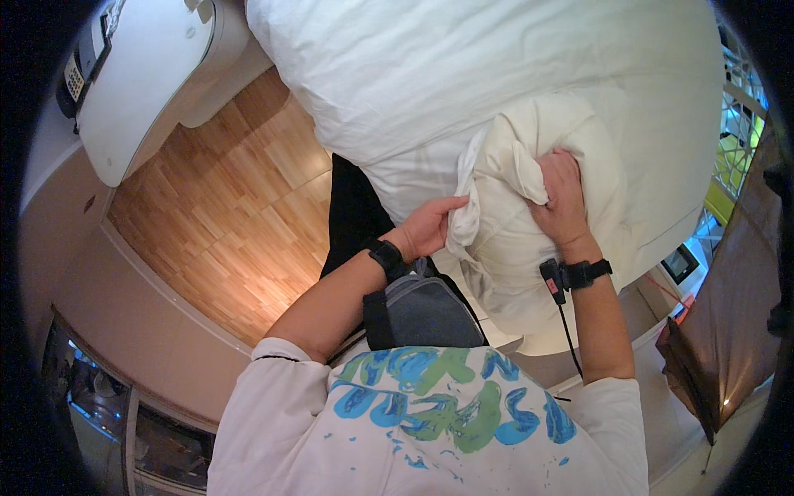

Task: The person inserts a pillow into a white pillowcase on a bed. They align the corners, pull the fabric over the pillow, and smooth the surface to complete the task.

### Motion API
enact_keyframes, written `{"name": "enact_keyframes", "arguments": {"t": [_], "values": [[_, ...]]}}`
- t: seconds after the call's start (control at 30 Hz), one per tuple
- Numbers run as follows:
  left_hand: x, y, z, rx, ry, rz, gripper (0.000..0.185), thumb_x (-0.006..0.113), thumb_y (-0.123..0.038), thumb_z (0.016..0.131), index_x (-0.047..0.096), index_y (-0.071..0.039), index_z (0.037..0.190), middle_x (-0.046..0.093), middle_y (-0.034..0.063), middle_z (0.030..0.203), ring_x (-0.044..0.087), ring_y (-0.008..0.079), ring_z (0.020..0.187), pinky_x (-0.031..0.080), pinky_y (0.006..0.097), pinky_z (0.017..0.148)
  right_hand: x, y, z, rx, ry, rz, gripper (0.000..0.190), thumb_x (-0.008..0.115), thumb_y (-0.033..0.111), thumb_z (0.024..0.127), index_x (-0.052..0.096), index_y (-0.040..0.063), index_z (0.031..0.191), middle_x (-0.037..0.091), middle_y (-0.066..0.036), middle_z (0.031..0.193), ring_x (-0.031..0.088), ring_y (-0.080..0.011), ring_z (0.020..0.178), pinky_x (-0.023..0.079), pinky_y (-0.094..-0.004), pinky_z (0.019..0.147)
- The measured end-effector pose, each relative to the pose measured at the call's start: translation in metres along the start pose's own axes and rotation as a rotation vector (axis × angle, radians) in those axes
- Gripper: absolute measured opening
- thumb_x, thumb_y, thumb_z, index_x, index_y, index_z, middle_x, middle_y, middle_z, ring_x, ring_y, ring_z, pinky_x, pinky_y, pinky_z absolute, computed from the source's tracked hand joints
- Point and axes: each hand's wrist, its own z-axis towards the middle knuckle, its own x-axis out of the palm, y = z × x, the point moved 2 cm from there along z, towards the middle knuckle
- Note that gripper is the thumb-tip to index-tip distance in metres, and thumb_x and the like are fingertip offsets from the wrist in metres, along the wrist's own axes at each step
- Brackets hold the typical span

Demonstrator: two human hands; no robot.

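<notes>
Before me a large bed spread with a white duvet (434, 74) fills the upper middle. A bunched cream-white cloth (505, 220), perhaps a pillow or part of the bedding, lies on its near right part. My left hand (428, 226) pinches the white folded edge (465, 217) of this cloth between thumb and fingers. On the right, my right hand (561, 195) presses into the cloth's folds, its fingertips partly hidden by fabric. Whether those fingers grip the cloth or only rest in it, I cannot tell.
A white curved desk (155, 68) with a telephone (73, 77) stands at the upper left, above wood flooring (248, 211). A grey bag (428, 310) hangs at my waist. A brown curtain (732, 291) and a lattice screen (738, 130) are at the right. A cable (567, 341) runs from my right wrist.
</notes>
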Motion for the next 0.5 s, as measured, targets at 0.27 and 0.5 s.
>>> {"name": "enact_keyframes", "arguments": {"t": [0.27,0.5], "values": [[0.001,-0.008,0.001,-0.003,0.215,-0.071,0.051,0.055,-0.03,0.102,0.049,-0.001,0.144,0.061,0.0112,0.14,0.061,0.0234,0.125,0.043,0.0414,0.111,-0.001,-0.002,0.001,0.024,0.066,-0.006,0.05,0.073,0.017,0.074,0.062,0.003,0.12,0.062,-0.017,0.111,0.056,-0.0385,0.111,0.036,-0.051,0.112],[-0.015,-0.016,0.006,0.078,0.133,-0.109,0.05,0.054,-0.027,0.101,0.049,-0.001,0.143,0.062,0.0102,0.138,0.06,0.0232,0.125,0.042,0.0409,0.112,-0.007,0.033,0.011,-0.096,0.204,0.068,0.06,0.075,0.02,0.076,0.062,0.01,0.134,0.064,-0.009,0.109,0.058,-0.0304,0.107,0.036,-0.0485,0.112]]}}
